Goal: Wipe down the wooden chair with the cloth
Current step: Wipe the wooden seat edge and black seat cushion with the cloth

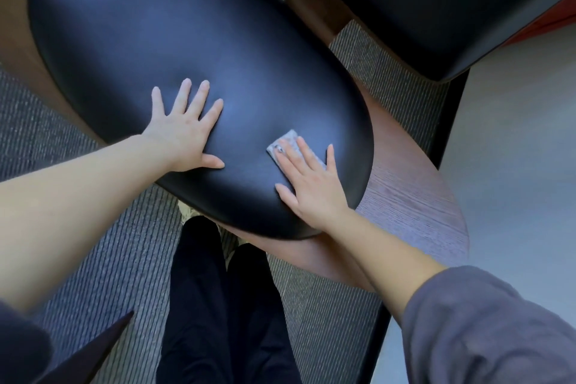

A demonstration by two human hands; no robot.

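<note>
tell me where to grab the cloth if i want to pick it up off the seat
Pinch the free corner of the cloth poking out beyond the right hand fingers, coming from the far side. The rest lies flat under the palm on the black seat cushion.

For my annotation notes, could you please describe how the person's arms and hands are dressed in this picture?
Both hands are bare: no gloves. The right hand extends from a loose grey-purple fabric sleeve pushed up the forearm. The left hand has a bare forearm; only a dark sleeve edge shows at the frame's lower left corner.
</note>
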